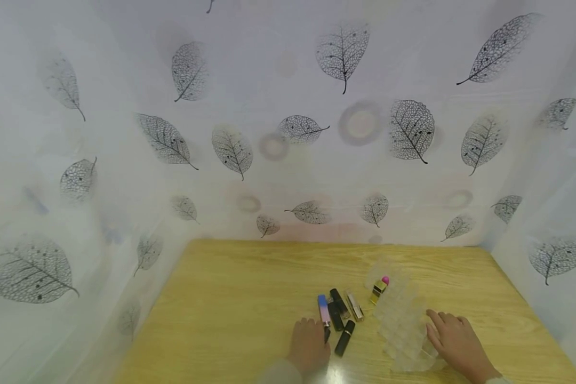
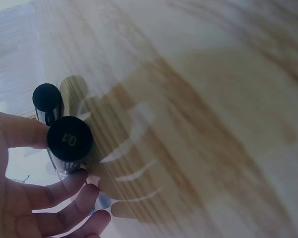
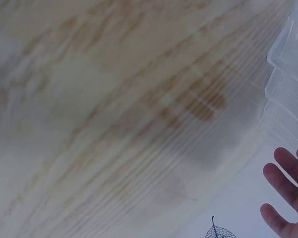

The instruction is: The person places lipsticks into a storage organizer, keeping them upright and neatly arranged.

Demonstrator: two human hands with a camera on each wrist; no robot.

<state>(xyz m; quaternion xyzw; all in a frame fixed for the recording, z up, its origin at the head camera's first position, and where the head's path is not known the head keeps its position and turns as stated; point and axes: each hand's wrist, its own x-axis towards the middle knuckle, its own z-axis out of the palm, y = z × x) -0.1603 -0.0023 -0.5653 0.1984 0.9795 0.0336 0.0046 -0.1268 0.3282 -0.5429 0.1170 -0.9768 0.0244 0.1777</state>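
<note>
While the clear plastic celled tray lies beside my spread right hand, my left hand pinches a black-topped cylindrical tube left of the tray; a careless swing could roll the black banded tube.

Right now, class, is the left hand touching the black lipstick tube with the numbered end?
Touching: in the left wrist view, the left hand pinches the black lipstick tube between thumb and fingertip.

1. A clear plastic compartmented tray on a yellow wooden table, left of the right hand.
2. Left of the tray, slim black tubes right of a blue-and-pink rectangular tube.
3. Before that tube, a black cylinder in the left hand.
</note>
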